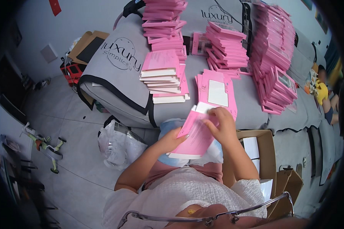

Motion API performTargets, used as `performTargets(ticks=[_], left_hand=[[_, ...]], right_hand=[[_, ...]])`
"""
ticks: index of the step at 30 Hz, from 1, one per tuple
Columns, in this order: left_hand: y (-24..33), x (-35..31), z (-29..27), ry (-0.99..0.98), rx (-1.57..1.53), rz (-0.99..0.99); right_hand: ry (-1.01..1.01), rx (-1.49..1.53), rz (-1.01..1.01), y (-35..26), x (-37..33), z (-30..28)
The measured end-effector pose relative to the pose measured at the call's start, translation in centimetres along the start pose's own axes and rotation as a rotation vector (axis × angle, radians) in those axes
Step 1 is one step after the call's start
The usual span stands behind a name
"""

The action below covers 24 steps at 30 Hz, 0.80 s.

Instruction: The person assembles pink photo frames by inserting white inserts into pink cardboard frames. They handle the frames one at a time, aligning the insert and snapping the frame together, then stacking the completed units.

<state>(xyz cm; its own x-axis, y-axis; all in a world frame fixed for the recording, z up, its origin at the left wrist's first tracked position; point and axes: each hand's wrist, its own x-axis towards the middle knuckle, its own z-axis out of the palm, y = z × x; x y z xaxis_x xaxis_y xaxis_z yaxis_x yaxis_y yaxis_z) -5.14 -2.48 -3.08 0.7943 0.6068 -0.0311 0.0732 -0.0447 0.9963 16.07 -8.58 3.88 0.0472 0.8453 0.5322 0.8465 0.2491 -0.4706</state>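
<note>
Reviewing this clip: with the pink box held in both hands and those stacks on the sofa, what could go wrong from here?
1. The tall pink stack at the sofa's back leans unevenly; a bump on the soft grey cushion could topple it.
2. The left hand and right hand hold the pink box over the lap; its white insert might slip out.
3. The right-hand piles slope and might slide.

Counts on and around the grey sofa

Two bare hands, left (171, 140) and right (222, 124), hold one pink flat cardboard box (197, 135); four tall stacks of pink boxes (225, 49); one open brown carton (264, 152); one white plastic bag (116, 147).
</note>
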Motion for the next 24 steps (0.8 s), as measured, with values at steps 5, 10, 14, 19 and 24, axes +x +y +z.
performTargets(ticks=[5,10,14,19,24], left_hand=[[1.9,-1.8,0.5,-0.008,0.333,-0.003],[2.0,-2.1,1.8,0.065,0.592,0.114],[1.3,-2.2,3.0,0.074,0.539,0.131],[2.4,-1.8,2.9,0.034,0.079,0.154],[3.3,-1.3,2.0,0.089,0.069,0.19]], right_hand=[[-0.285,0.327,0.283,-1.1,-0.2,1.3],[-0.616,0.392,0.502,-1.8,0.6,0.5],[-0.612,0.708,0.578,-0.7,-0.4,1.5],[-0.762,0.726,0.472,-2.6,1.1,-1.3],[-0.782,0.647,0.196,-2.1,2.0,-0.7]])
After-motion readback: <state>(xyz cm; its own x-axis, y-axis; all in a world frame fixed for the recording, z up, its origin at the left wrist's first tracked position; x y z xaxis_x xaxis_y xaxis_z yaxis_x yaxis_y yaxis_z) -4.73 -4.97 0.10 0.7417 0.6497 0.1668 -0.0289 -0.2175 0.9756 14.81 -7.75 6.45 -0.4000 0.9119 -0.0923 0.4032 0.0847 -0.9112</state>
